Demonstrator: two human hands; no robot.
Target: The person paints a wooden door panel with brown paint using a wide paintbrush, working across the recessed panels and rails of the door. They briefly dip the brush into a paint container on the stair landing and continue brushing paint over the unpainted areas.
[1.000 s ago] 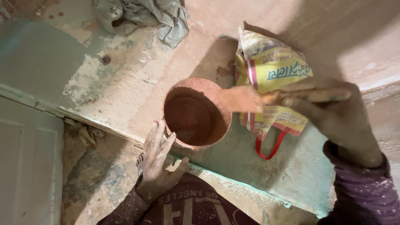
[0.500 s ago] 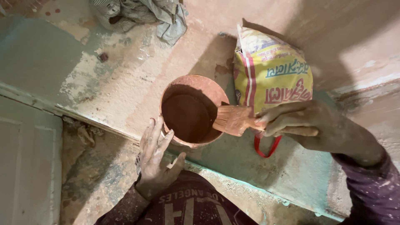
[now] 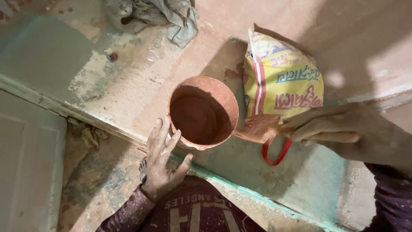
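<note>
Brush (image 3: 257, 128), thick with red-brown paint, is pinched in the right hand (image 3: 339, 131) just beside the paint bowl (image 3: 204, 111) near the ledge's (image 3: 128, 92) front edge, which the flat, spread-out left hand (image 3: 162, 161) steadies; loading looks finished, so next comes a careful, drip-free lift.

Warm, dim light; hard shadows, slight blur.

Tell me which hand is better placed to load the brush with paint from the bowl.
Right, probably. The right hand already grips the brush, whose bristles sit just outside the rim of the paint bowl. The left hand holds no tool; its open fingers rest against the bowl's near side.
</note>
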